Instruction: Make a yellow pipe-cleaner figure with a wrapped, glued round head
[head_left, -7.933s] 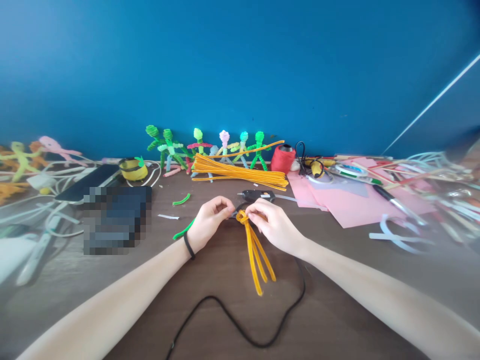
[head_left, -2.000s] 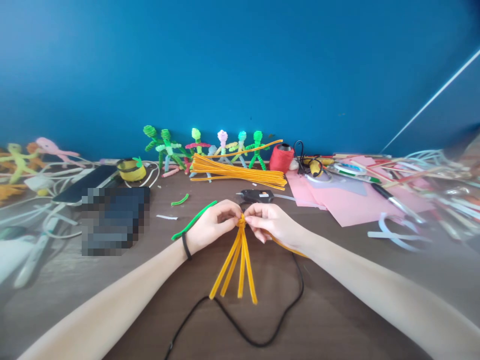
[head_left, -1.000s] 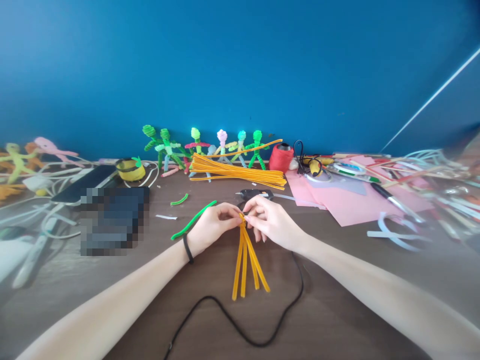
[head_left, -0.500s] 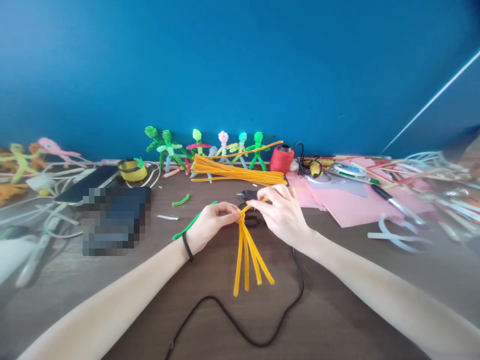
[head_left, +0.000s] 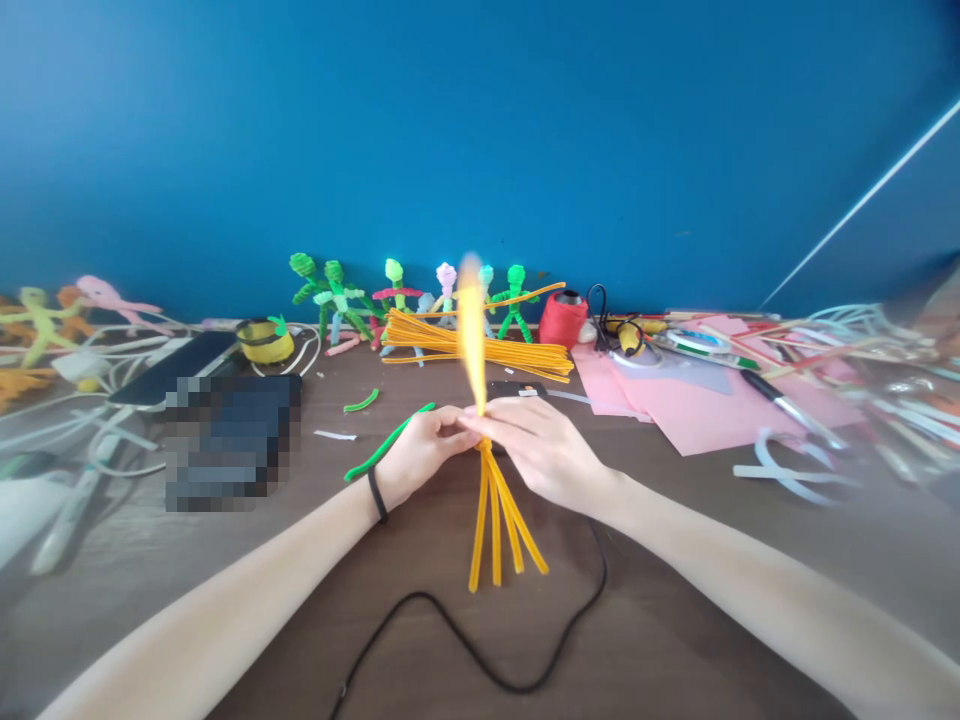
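A brown table [head_left: 435, 545] runs to a blue wall [head_left: 480, 120]. Clutter [head_left: 712, 345] lines its far edge from 9 to 3 o'clock, and the bare wood toward 6 is crossed by a black cord [head_left: 525, 690]. At centre the left hand [head_left: 416, 455] pinches the top of the orange pipe-cleaner bundle [head_left: 499, 520], its strands fanning toward 6 and one blurred strand [head_left: 472, 340] rising to 12. The right hand [head_left: 544, 450] lies flat-fingered against it; whether it grips, I cannot tell.
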